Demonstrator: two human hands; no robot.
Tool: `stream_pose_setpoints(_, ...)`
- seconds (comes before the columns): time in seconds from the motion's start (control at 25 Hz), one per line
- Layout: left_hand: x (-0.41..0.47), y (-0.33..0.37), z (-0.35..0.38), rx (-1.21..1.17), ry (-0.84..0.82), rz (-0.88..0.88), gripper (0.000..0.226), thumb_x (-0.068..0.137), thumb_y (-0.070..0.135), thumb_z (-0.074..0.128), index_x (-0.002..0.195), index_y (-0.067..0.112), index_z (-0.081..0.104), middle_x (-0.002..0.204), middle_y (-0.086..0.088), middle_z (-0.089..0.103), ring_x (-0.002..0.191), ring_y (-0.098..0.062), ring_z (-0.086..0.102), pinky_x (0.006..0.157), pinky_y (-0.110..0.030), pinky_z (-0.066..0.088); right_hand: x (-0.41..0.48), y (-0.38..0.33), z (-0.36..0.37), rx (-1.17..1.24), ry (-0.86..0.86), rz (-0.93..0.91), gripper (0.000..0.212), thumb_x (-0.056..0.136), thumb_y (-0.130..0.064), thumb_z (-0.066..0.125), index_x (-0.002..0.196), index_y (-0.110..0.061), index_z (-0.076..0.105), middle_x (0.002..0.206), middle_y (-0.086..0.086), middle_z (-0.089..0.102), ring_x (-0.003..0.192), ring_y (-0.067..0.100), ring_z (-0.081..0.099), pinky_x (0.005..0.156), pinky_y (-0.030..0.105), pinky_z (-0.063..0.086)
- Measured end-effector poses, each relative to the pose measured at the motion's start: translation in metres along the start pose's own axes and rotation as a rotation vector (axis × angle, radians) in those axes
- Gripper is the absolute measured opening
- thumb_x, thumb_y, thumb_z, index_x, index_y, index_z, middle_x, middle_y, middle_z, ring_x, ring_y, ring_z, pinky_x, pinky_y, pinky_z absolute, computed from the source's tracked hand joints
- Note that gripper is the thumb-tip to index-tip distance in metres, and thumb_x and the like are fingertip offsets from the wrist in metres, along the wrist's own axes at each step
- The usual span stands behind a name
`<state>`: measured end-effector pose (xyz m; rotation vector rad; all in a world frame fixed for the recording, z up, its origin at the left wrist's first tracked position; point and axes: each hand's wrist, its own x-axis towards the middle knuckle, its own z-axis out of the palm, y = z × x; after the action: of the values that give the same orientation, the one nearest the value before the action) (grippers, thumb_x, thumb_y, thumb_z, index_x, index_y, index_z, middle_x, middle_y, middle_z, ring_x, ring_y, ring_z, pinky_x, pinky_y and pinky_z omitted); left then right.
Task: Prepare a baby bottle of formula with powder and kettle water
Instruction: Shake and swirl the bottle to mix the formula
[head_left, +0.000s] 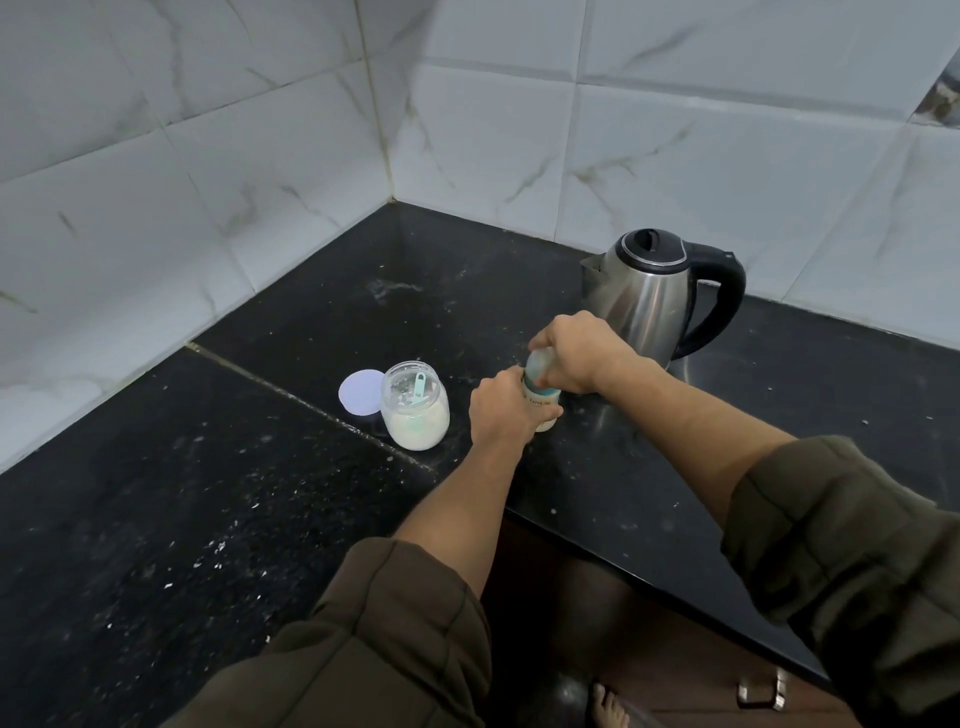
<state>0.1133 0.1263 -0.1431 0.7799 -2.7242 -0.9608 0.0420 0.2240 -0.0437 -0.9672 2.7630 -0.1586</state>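
A black speckled stone countertop fills the corner, running under both hands and out past the left hand to the picture's edge. A pale seam crosses it slantwise just left of that hand. Beyond the hands two walls of white, grey-veined tile, the left wall and the back wall, meet in a stained grout joint. Soft, even light gives the stone a dull sheen near the right hand. Nearer than the hands, below the counter's edge, stands a dark brown cabinet front with a metal handle, and a strip of dark glossy floor.
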Motion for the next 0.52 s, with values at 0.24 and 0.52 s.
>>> stream_pose_setpoints(0.24,0.001,0.002,-0.005,-0.039,-0.016,-0.03,0.051,0.066,0.052,0.091,0.103,0.023,0.071,0.088,0.007,0.073,0.09,-0.016,0.07,0.075,-0.03,0.054,-0.005,0.016,0.013,0.056,-0.002,-0.061,0.07,0.092,-0.041,0.073,0.156,-0.037,0.044,0.135,0.005,0.068,0.115,0.027,0.067,0.1,0.045,0.056)
stream_pose_setpoints(0.52,0.011,0.023,-0.044,-0.007,0.06,-0.02,0.035,0.064,0.052,0.084,0.076,0.028,0.061,0.072,0.009,0.067,0.073,-0.012,0.064,0.058,-0.029,0.047,-0.013,0.041,0.025,0.341,0.094,-0.283,0.099,0.102,-0.033,0.061,0.162,-0.048,-0.016,0.129,0.013,0.069,0.103,0.027,0.07,0.1,0.047,0.054)
